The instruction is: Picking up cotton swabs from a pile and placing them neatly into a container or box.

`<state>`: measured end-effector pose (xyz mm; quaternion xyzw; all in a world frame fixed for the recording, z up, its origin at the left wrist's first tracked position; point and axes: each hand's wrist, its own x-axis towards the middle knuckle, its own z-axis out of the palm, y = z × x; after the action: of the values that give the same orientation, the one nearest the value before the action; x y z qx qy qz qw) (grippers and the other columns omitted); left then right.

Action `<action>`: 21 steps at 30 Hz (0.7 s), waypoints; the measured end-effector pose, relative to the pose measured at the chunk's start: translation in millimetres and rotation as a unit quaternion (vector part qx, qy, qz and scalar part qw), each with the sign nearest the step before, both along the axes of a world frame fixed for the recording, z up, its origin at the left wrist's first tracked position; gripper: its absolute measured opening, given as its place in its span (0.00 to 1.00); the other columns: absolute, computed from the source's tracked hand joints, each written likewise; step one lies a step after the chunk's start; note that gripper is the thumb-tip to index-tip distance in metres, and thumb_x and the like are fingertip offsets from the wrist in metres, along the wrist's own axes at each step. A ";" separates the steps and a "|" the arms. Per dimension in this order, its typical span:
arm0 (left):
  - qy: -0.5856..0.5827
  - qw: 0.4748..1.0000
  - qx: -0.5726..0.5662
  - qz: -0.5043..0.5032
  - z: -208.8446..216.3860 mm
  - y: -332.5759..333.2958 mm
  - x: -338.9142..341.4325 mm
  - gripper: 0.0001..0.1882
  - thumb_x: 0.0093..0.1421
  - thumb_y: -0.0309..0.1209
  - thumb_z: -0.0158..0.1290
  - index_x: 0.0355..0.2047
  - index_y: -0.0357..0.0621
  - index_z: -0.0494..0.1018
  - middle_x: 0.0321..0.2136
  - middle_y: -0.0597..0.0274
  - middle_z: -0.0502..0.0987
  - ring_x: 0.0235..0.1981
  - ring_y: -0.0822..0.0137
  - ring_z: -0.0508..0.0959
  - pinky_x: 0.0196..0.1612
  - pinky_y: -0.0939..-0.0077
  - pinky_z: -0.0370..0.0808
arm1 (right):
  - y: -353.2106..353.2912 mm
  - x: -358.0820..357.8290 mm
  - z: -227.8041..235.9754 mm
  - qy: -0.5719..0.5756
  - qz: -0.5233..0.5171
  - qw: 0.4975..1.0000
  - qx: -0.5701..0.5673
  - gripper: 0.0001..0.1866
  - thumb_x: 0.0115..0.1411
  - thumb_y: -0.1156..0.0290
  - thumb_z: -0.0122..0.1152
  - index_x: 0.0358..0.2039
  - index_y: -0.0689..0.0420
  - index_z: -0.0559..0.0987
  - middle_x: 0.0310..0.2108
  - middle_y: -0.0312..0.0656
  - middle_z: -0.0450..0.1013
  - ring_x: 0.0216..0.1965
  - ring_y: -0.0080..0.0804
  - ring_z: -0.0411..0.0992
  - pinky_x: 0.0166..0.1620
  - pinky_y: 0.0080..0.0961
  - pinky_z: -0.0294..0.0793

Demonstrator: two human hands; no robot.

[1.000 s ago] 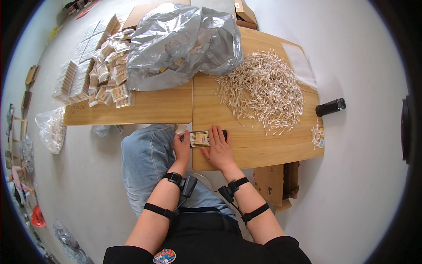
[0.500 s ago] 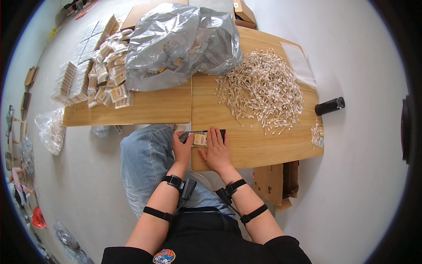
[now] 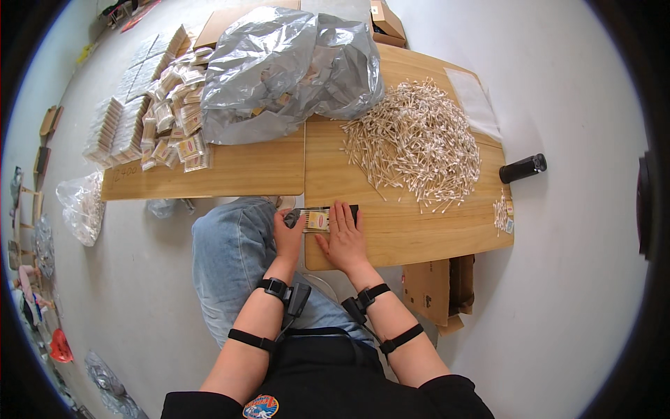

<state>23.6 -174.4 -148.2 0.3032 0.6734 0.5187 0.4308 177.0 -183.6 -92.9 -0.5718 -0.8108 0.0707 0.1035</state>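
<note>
At the table's near edge, a clear packet of cotton swabs (image 3: 317, 221) with a yellow label lies between my two hands. My left hand (image 3: 287, 237) is closed around its left end, where some dark, crumpled material shows by the fingers. My right hand (image 3: 347, 241) lies flat over the right part, its long fingers stretched out and its thumb apart. A black piece (image 3: 354, 211) shows beyond those fingers; how it joins the packet is hidden. Farther off to the right is a large heap of loose cotton swabs (image 3: 422, 143).
Filled swab packets (image 3: 178, 115) are piled at the left, beside stacked packets (image 3: 128, 129). A large silver plastic bag (image 3: 258, 70) covers the far middle of the wooden table (image 3: 412, 234). A black cylinder (image 3: 523, 168) stands past the right edge; a cardboard box (image 3: 427, 290) is below.
My left fingers have shifted slightly at the packet's end. The right hand stays flat in the same place.
</note>
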 end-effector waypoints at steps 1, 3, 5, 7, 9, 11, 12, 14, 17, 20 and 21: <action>0.000 1.000 0.000 0.000 0.8 -0.1 0.2 0.21 0.55 0.31 0.63 0.45 0.38 0.69 0.39 0.55 0.77 0.41 0.65 0.76 0.47 0.72 0.72 | -0.1 0.2 -0.4 -0.001 -0.001 1.000 0.000 0.41 0.60 0.49 0.54 0.64 0.67 0.60 0.67 0.54 0.54 0.69 0.47 0.50 0.68 0.52 0.42; 0.033 0.999 0.015 -0.003 2.0 -0.1 0.3 0.21 0.54 0.30 0.63 0.45 0.38 0.68 0.40 0.56 0.76 0.42 0.65 0.76 0.48 0.73 0.72 | -0.1 0.1 -0.5 -0.001 -0.001 1.000 -0.001 0.41 0.60 0.49 0.54 0.64 0.66 0.59 0.67 0.54 0.54 0.69 0.46 0.50 0.68 0.52 0.42; 0.047 0.999 0.027 -0.007 2.6 -0.5 -0.1 0.21 0.54 0.30 0.63 0.45 0.38 0.68 0.41 0.56 0.76 0.42 0.65 0.76 0.48 0.73 0.72 | -0.3 -0.3 0.1 -0.003 0.000 1.000 0.005 0.41 0.60 0.49 0.54 0.64 0.66 0.59 0.67 0.53 0.54 0.69 0.46 0.50 0.68 0.52 0.42; 0.060 0.997 0.039 -0.012 4.2 -0.1 0.0 0.22 0.53 0.29 0.63 0.46 0.38 0.68 0.41 0.56 0.76 0.42 0.65 0.76 0.48 0.73 0.72 | -0.1 -0.1 0.5 -0.006 0.000 1.000 -0.003 0.40 0.61 0.48 0.52 0.64 0.66 0.59 0.68 0.53 0.54 0.70 0.46 0.49 0.69 0.53 0.41; 0.052 0.998 0.027 -0.022 5.7 -0.2 -0.1 0.22 0.53 0.28 0.63 0.46 0.38 0.68 0.42 0.56 0.75 0.43 0.66 0.75 0.48 0.73 0.72 | -0.1 0.4 0.2 -0.010 -0.001 1.000 -0.011 0.40 0.62 0.47 0.50 0.64 0.66 0.60 0.68 0.52 0.53 0.70 0.45 0.48 0.69 0.53 0.39; 0.044 0.998 0.028 -0.027 7.0 0.2 0.2 0.21 0.54 0.27 0.62 0.47 0.38 0.67 0.41 0.57 0.75 0.42 0.66 0.75 0.47 0.74 0.72 | -0.3 1.0 -0.8 -0.008 0.000 1.000 0.008 0.41 0.60 0.49 0.53 0.64 0.66 0.59 0.67 0.53 0.55 0.69 0.46 0.50 0.68 0.52 0.42; 0.037 0.998 0.028 -0.029 6.1 -0.5 -0.9 0.21 0.56 0.27 0.61 0.47 0.39 0.67 0.40 0.59 0.74 0.42 0.67 0.75 0.46 0.74 0.72 | -0.4 0.1 0.3 -0.007 0.001 1.000 0.007 0.41 0.60 0.49 0.53 0.64 0.66 0.59 0.67 0.53 0.55 0.69 0.46 0.50 0.68 0.52 0.42; -0.077 0.997 0.028 -0.007 4.0 -0.7 -4.0 0.20 0.58 0.27 0.59 0.49 0.40 0.66 0.40 0.61 0.73 0.41 0.70 0.73 0.45 0.77 0.71 | -0.3 -1.6 2.3 -0.006 0.003 1.000 0.006 0.41 0.61 0.49 0.53 0.64 0.67 0.59 0.67 0.53 0.55 0.69 0.46 0.50 0.68 0.52 0.42; -0.171 0.985 0.009 -0.008 9.1 -2.0 -4.4 0.19 0.61 0.27 0.56 0.50 0.42 0.65 0.40 0.64 0.72 0.40 0.74 0.72 0.42 0.80 0.71 | -0.5 0.2 1.4 -0.005 0.000 1.000 -0.001 0.41 0.61 0.49 0.53 0.64 0.67 0.59 0.67 0.53 0.54 0.69 0.47 0.49 0.68 0.52 0.43; -0.146 0.989 -0.018 -0.029 11.3 -2.5 -6.1 0.18 0.61 0.27 0.55 0.50 0.42 0.64 0.39 0.65 0.72 0.39 0.75 0.72 0.41 0.80 0.71 | -0.6 -0.6 2.7 -0.005 -0.004 1.000 -0.015 0.40 0.62 0.48 0.50 0.64 0.66 0.60 0.68 0.52 0.53 0.70 0.45 0.47 0.69 0.52 0.39; -0.143 0.989 -0.028 -0.031 10.7 -2.5 -6.3 0.18 0.61 0.26 0.55 0.50 0.42 0.64 0.40 0.65 0.72 0.39 0.75 0.73 0.41 0.80 0.71 | -0.7 -0.5 2.9 -0.005 -0.004 1.000 -0.016 0.40 0.62 0.48 0.50 0.64 0.66 0.60 0.68 0.52 0.53 0.70 0.45 0.47 0.69 0.52 0.39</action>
<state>17.3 -176.9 -137.5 0.2342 0.6093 0.5243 0.5468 176.5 -184.3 -90.0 -0.5767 -0.8080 0.0805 0.0901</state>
